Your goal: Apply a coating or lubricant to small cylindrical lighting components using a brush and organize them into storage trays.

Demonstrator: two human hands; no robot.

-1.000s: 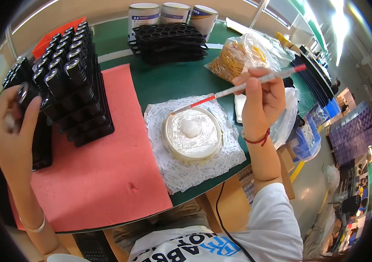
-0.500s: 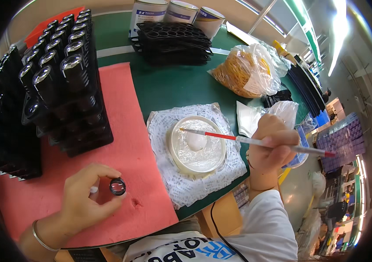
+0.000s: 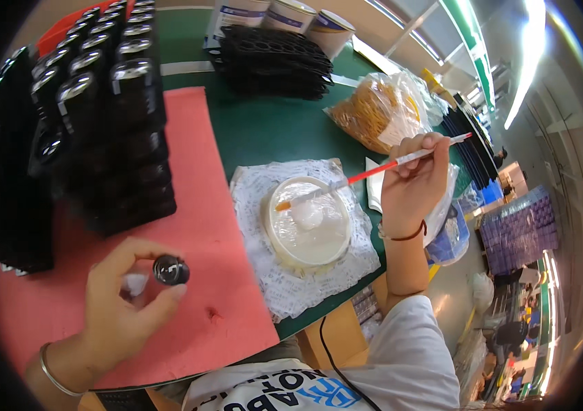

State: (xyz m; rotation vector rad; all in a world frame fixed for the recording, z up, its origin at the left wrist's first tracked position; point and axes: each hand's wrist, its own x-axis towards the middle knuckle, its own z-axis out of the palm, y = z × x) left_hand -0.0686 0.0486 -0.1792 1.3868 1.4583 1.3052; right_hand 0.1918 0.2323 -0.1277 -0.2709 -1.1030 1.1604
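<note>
Between thumb and forefinger, my left hand (image 3: 121,298) grips a small black cylinder (image 3: 170,270) with a shiny, rounded end. Something white (image 3: 134,283) shows inside the curl of that hand; I cannot make out what it is. My right hand (image 3: 415,179) is closed around a thin paintbrush (image 3: 367,174) with a red and pale handle. Its amber bristles hang over the left part of a round, cream-coloured dish (image 3: 341,255), and whether they touch it I cannot tell. A whitish lump (image 3: 307,214) lies in the dish, which stands on crumpled printed paper (image 3: 254,226).
Black trays of shiny-topped cylinders (image 3: 110,130) are stacked on the left of the pink mat (image 3: 199,178). Further back stand a pile of black trays (image 3: 271,63), several cans (image 3: 288,17) and a plastic bag of yellowish bands (image 3: 367,109). A blue bin (image 3: 450,240) is at the right.
My right hand has risen and the brush slants more steeply, its bristles still over the dish. My left hand has shifted slightly left and up, with the black cylinder turned.
</note>
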